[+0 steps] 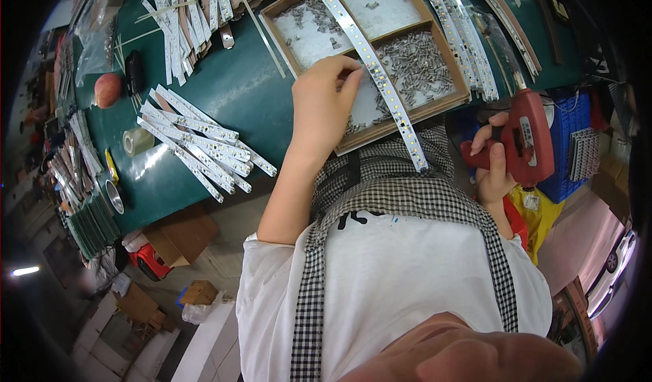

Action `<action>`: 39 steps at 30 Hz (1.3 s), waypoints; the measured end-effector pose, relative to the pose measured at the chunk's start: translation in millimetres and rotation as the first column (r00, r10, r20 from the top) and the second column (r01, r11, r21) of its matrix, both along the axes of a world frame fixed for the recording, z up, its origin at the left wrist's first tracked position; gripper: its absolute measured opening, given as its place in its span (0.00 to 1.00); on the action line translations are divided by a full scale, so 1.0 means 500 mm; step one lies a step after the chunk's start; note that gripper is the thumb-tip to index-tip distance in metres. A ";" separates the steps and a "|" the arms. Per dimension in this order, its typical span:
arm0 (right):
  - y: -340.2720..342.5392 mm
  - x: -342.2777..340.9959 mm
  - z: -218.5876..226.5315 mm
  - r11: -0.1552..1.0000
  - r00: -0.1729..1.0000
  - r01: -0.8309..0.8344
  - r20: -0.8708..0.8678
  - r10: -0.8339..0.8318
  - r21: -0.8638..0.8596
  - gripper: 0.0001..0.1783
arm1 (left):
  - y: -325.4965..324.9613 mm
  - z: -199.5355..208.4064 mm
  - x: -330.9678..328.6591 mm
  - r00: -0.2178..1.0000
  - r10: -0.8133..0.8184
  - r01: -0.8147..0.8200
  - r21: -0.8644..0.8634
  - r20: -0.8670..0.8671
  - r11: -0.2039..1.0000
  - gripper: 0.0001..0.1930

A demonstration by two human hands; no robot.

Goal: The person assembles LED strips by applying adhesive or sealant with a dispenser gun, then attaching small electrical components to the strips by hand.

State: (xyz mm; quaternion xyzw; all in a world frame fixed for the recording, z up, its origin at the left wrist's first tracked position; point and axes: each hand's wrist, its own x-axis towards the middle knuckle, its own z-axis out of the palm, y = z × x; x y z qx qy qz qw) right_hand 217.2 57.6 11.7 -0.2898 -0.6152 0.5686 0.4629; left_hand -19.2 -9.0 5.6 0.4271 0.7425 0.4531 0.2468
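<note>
My left hand [324,103] rests its fingertips on a long white LED strip [372,69] that lies slanted across a brown cardboard tray [445,103]. The tray has compartments filled with small grey metal screws [418,63]. My right hand [494,171] grips a red electric screwdriver [524,137] off the bench edge, to the right of the strip's near end. A white shirt and a checked apron fill the lower middle of the view.
A pile of short white LED strips [200,148] lies on the green bench [244,90] to the left, with a tape roll [138,141] and a reddish fruit [107,88]. More strips lie at the back. A blue crate [567,137] stands at right.
</note>
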 end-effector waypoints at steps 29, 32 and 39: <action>0.005 -0.001 -0.005 0.998 1.000 -0.023 0.007 0.023 -0.052 0.24 | 0.036 -0.017 0.028 0.982 0.135 -0.136 -0.006 0.131 0.991 0.09; 0.009 0.000 -0.004 0.996 0.996 -0.078 0.041 0.080 -0.048 0.24 | 0.035 -0.020 0.028 0.978 0.134 -0.137 0.006 0.159 0.991 0.09; 0.004 -0.011 0.003 0.998 0.999 0.006 0.039 -0.004 -0.059 0.22 | 0.034 -0.019 0.030 0.977 0.142 -0.141 -0.020 0.159 0.990 0.09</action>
